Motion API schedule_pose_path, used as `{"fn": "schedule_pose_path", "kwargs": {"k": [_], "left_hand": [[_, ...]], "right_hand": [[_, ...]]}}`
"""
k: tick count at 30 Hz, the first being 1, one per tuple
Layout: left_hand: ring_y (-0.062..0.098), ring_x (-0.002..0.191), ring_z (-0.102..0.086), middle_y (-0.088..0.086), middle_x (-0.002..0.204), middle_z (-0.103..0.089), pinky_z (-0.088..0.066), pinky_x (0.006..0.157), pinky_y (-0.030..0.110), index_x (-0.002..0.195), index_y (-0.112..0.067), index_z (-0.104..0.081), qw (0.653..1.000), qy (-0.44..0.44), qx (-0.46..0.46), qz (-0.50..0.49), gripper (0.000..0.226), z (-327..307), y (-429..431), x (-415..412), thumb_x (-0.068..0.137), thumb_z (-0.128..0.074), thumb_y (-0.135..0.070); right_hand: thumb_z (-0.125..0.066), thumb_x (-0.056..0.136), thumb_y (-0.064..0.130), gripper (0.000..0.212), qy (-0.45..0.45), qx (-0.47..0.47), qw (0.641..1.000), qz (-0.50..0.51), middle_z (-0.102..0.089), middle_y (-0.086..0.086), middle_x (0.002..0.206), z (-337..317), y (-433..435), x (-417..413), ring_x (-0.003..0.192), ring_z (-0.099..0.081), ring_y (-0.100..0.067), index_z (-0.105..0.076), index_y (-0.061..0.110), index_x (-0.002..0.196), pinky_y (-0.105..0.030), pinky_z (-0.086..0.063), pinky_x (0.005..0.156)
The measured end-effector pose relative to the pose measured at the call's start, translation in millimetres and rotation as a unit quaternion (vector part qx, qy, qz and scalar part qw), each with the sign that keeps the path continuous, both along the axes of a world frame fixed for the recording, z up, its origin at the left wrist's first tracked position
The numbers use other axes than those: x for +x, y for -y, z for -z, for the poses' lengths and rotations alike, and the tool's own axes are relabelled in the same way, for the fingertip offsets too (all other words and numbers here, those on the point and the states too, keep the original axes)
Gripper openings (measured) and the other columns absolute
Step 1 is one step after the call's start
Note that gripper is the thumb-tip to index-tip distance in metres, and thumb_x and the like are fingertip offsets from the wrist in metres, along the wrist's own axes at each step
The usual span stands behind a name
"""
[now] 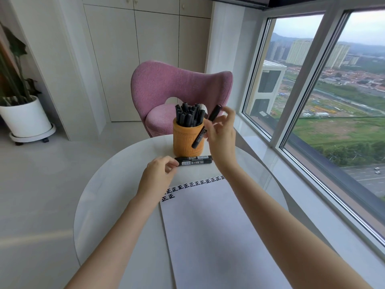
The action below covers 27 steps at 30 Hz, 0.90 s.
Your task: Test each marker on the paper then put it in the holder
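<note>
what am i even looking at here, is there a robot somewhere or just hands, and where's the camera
There is no machine here. These are a person's two bare hands, seen by one wide-angle camera worn on the head and looking forward and down. That is why both forearms reach in from the bottom edge.

On the round white table lie three things:
- a sheet of paper with black test marks along its far edge
- an orange-brown holder full of black markers
- a loose marker lying flat in front of the holder

The right hand holds a tilted marker beside the holder. The left hand appears to pinch the loose marker's left end with its fingertips. Behind the table stand a pink chair and a big window.
</note>
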<state>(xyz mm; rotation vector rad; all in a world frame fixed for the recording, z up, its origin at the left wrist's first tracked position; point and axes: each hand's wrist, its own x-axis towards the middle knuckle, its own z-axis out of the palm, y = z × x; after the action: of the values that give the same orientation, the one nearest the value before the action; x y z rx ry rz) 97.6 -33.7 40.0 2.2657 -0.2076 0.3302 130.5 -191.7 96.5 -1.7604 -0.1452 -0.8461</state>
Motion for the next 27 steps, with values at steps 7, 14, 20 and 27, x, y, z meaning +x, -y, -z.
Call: {"fn": "schedule_pose_path", "kwargs": {"k": [7, 14, 20, 27], "left_hand": [[0.021, 0.099, -0.056, 0.004, 0.104, -0.064, -0.038, 0.085, 0.022, 0.102, -0.013, -0.068, 0.998, 0.026, 0.053, -0.006, 0.024, 15, -4, 18, 0.081, -0.064, -0.001], [0.023, 0.105, -0.053, 0.004, 0.109, -0.063, -0.04, 0.089, 0.027, 0.108, -0.014, -0.065, 0.997, 0.036, 0.064, -0.016, 0.029, 18, 0, 27, 0.082, -0.063, -0.002], [0.023, 0.108, -0.053, 0.005, 0.11, -0.064, -0.042, 0.091, 0.03, 0.109, -0.012, -0.066, 0.996, 0.034, 0.079, -0.012, 0.028, 18, 3, 33, 0.082, -0.064, -0.004], [0.023, 0.108, -0.053, 0.006, 0.107, -0.062, -0.045, 0.089, 0.035, 0.107, -0.013, -0.067, 0.995, 0.024, 0.1, -0.007, 0.026, 19, 4, 37, 0.081, -0.069, -0.012]], "right_hand": [[-0.051, 0.092, 0.003, 0.047, 0.061, 0.06, 0.995, 0.047, -0.053, -0.024, 0.087, -11, 3, 31, 0.075, -0.055, -0.03, -0.033, 0.016, 0.133, -0.038, -0.047, 0.072], [-0.052, 0.092, 0.001, 0.039, 0.067, 0.065, 0.995, 0.041, -0.054, -0.015, 0.082, -11, -2, 45, 0.068, -0.056, -0.015, -0.035, 0.015, 0.124, -0.031, -0.05, 0.073], [-0.052, 0.091, 0.001, 0.037, 0.029, -0.029, 0.999, 0.0, -0.052, 0.0, 0.095, -5, -6, 51, 0.085, -0.051, -0.008, -0.045, 0.016, 0.124, -0.02, -0.043, 0.078], [-0.051, 0.095, 0.01, 0.018, -0.042, -0.098, 0.994, 0.028, -0.043, -0.011, 0.119, 5, -6, 62, 0.09, -0.055, -0.018, -0.061, 0.009, 0.11, -0.035, -0.049, 0.083]]}}
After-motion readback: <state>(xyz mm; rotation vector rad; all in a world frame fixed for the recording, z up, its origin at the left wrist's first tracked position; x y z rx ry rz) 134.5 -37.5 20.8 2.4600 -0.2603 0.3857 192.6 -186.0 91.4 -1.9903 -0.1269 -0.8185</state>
